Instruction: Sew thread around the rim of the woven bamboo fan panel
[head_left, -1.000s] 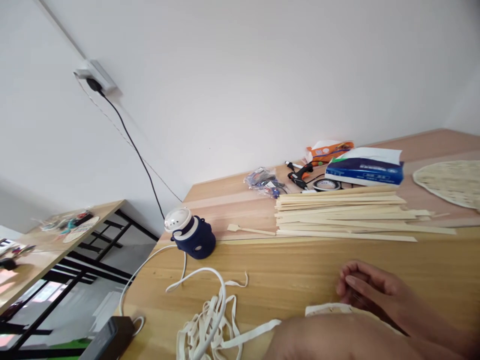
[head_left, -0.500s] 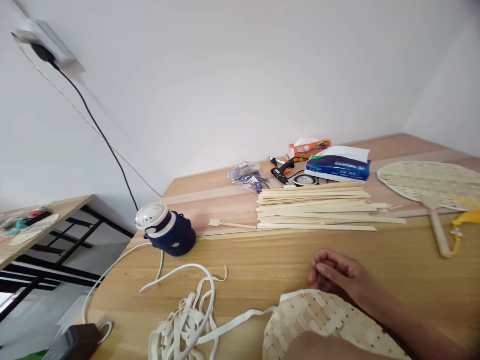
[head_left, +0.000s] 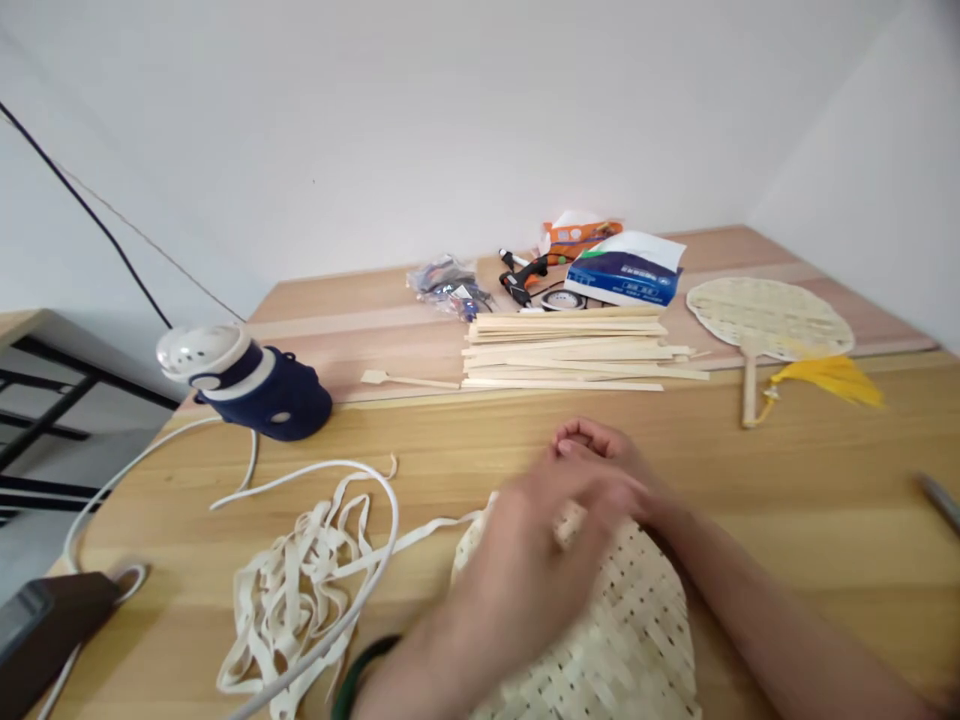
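Note:
A round woven bamboo fan piece [head_left: 630, 620] lies on the near part of the table, with a white cloth tape at its upper left edge. My left hand [head_left: 532, 550] passes over it, smeared by motion, its fingertips near my right wrist. Beyond the weave's top edge, my right hand [head_left: 604, 440] rests with curled fingers, partly covered by the left; whatever they hold, if anything, is hidden. The tape runs left to a loose heap of white tape [head_left: 292, 580].
A white cable [head_left: 394, 515] crosses the heap. Flat bamboo strips [head_left: 562, 350], a glue gun [head_left: 525, 275] and a tissue pack [head_left: 626, 275] lie farther back. At right is a finished woven fan [head_left: 772, 310] with a yellow tassel [head_left: 832, 375]. A navy-and-white bottle-like container [head_left: 262, 395] stands left.
The view has swung right and down. My left hand has come across the woven piece toward my right hand, which stays curled near the piece's far edge.

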